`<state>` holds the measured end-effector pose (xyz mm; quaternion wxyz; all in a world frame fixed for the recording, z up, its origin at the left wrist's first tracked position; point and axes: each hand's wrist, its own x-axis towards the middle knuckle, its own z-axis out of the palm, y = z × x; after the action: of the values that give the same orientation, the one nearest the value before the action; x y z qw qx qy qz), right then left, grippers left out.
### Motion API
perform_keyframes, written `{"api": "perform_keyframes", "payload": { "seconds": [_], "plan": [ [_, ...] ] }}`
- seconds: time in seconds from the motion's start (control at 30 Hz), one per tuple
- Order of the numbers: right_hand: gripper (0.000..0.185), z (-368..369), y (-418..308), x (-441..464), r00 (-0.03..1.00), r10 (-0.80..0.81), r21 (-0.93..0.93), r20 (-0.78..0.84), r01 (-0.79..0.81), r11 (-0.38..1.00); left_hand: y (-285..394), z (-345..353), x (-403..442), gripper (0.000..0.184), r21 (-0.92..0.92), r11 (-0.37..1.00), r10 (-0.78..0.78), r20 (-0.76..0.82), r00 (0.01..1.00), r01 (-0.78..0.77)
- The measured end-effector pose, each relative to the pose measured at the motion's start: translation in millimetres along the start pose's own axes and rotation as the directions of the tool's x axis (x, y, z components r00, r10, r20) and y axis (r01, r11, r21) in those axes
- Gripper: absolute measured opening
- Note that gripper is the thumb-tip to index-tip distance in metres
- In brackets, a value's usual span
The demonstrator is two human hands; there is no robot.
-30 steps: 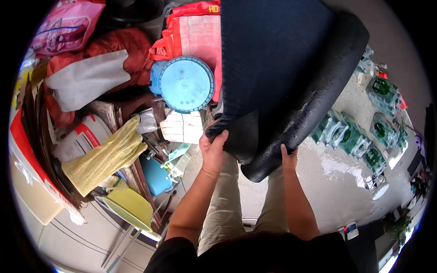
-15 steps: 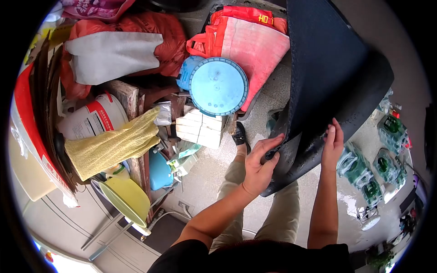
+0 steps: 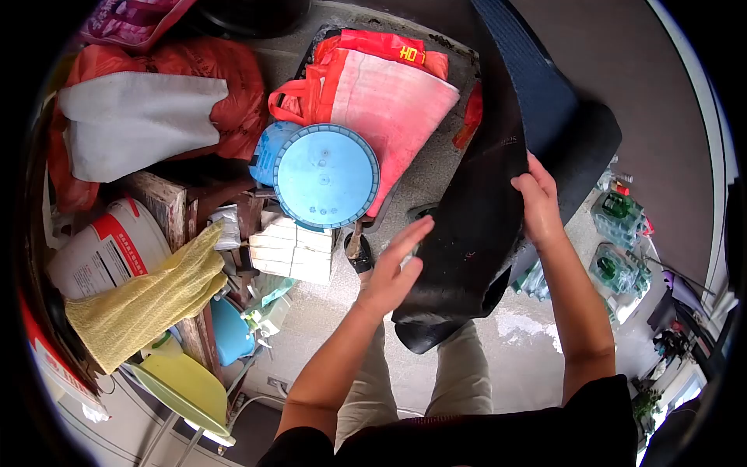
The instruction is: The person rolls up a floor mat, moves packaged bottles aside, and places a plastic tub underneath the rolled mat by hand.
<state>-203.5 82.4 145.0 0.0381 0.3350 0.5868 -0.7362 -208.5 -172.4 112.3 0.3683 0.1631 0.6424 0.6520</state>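
Observation:
A large black mat [image 3: 475,226], rubber-like and partly curled, stands in front of my legs. One face looks ribbed and bluish near the top, while the face turned to me is smooth. My right hand [image 3: 538,201] is closed on the mat's edge, thumb on the near side and the other fingers partly hidden. At the mat's left border, my left hand [image 3: 389,272] is open with fingers stretched out; whether the fingertips touch the mat I cannot tell.
Left of me stand a blue lidded bucket [image 3: 325,175], a bundle of white blocks [image 3: 292,247], a yellow towel [image 3: 148,300], a white bucket [image 3: 109,249] and a yellow-green basin [image 3: 183,389]. Red bags [image 3: 397,89] lie behind. Packs of green bottles [image 3: 618,268] stand at right.
My left hand has released the mat's corner and opened. My right hand has moved up and now grips the edge. The mat has turned, showing its smooth face, and the view has shifted right.

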Motion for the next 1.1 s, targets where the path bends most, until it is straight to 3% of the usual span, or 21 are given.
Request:
{"api": "perform_keyframes", "payload": {
  "seconds": [0.03,0.07,0.13,0.17,0.23,0.3,0.37,0.43,0.53,0.77,0.83,0.97,1.03,1.1],
  "plan": [
    [0.049,-4,-4,-13,0.999,-0.015,0.020,-0.040,0.015,1.000,-29,0,13,0.054,0.046,0.991,-0.116,-0.217,0.969,0.129],
    [0.050,-7,-7,-23,0.996,-0.034,0.044,-0.080,0.037,0.998,-50,-5,34,0.059,0.280,0.937,-0.114,-0.318,0.941,0.209],
    [0.052,-8,-9,-36,0.992,-0.080,0.020,-0.092,0.082,0.996,-91,-9,69,0.063,0.678,0.685,0.019,-0.383,0.923,0.267],
    [0.053,-8,-8,-41,0.987,-0.125,0.000,-0.099,0.126,0.992,-109,-9,83,0.063,0.675,0.689,0.014,-0.378,0.926,0.265],
    [0.055,-5,-8,-47,0.986,-0.119,-0.021,-0.120,0.117,0.993,-142,-7,105,0.056,0.808,0.424,-0.031,-0.439,0.898,0.409],
    [0.055,-4,-10,-51,0.986,-0.108,0.034,-0.126,0.114,0.993,-172,-10,123,0.047,0.887,0.156,-0.013,-0.438,0.899,0.434],
    [0.057,-6,-12,-55,0.986,-0.104,0.082,-0.127,0.115,0.990,-169,-12,130,0.074,0.863,0.168,-0.118,-0.462,0.879,0.476],
    [0.059,-8,-16,-63,0.987,-0.063,0.176,-0.148,0.089,0.980,-145,-6,133,0.083,0.858,0.166,-0.121,-0.472,0.873,0.487],
    [0.062,-15,-22,-75,0.987,-0.034,0.183,-0.154,0.062,0.981,-173,-12,140,0.086,0.894,0.146,-0.110,-0.410,0.905,0.423],
    [0.061,3,-23,-79,0.978,0.022,0.326,-0.208,0.048,0.944,-171,-13,138,0.075,0.913,0.213,-0.088,-0.337,0.937,0.348],
    [0.061,24,-21,-73,0.989,-0.038,0.311,-0.142,0.081,0.947,-167,-8,142,0.064,0.904,0.219,-0.080,-0.358,0.930,0.367],
    [0.063,59,-17,-50,0.990,-0.120,0.136,0.076,0.109,0.985,-179,18,149,0.061,0.888,0.243,-0.133,-0.368,0.920,0.390],
    [0.063,77,-7,-33,0.970,-0.213,0.106,0.120,0.201,0.974,-177,23,147,0.061,0.868,0.314,-0.148,-0.355,0.923,0.384],
    [0.063,92,0,-21,0.965,-0.230,0.103,0.126,0.218,0.971,-166,15,135,0.061,0.769,0.508,-0.165,-0.355,0.920,0.388]
  ]
}}
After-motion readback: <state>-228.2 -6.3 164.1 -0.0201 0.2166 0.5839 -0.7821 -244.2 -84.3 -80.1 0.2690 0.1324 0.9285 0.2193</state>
